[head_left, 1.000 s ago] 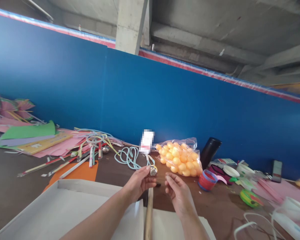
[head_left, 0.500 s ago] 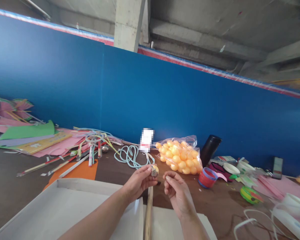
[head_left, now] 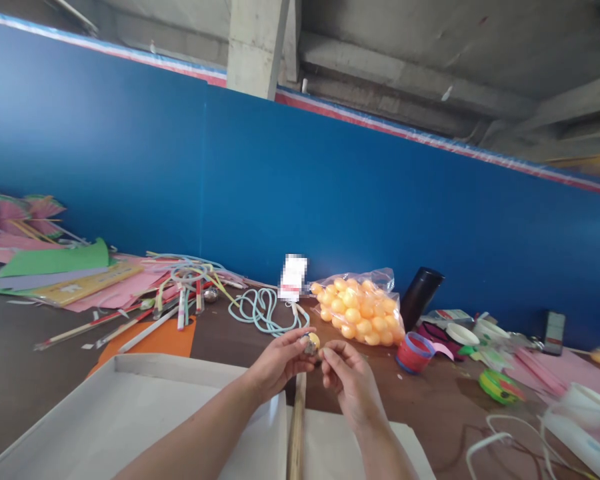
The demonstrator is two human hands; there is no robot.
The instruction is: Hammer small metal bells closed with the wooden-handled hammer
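My left hand (head_left: 279, 361) pinches a small round ball (head_left: 311, 343), part silver and part orange, between thumb and fingertips. My right hand (head_left: 347, 383) is close beside it with thumb and forefinger pressed together near the ball; what they pinch, if anything, is too small to see. Both hands hover over the brown table (head_left: 10, 373), just above a wooden stick (head_left: 297, 427) lying between two white trays (head_left: 130, 407). A clear bag of orange balls (head_left: 361, 313) lies just behind my hands.
Pale blue cord loops (head_left: 263, 310), coloured sticks and paper sheets (head_left: 95, 283) are strewn to the left. A black cylinder (head_left: 420, 297), a red tape roll (head_left: 413, 353), a green disc (head_left: 499, 388) and a phone (head_left: 554, 331) sit to the right. A blue wall stands behind.
My right hand has moved left, closing the gap to the ball held in my left hand. The view has shifted slightly.
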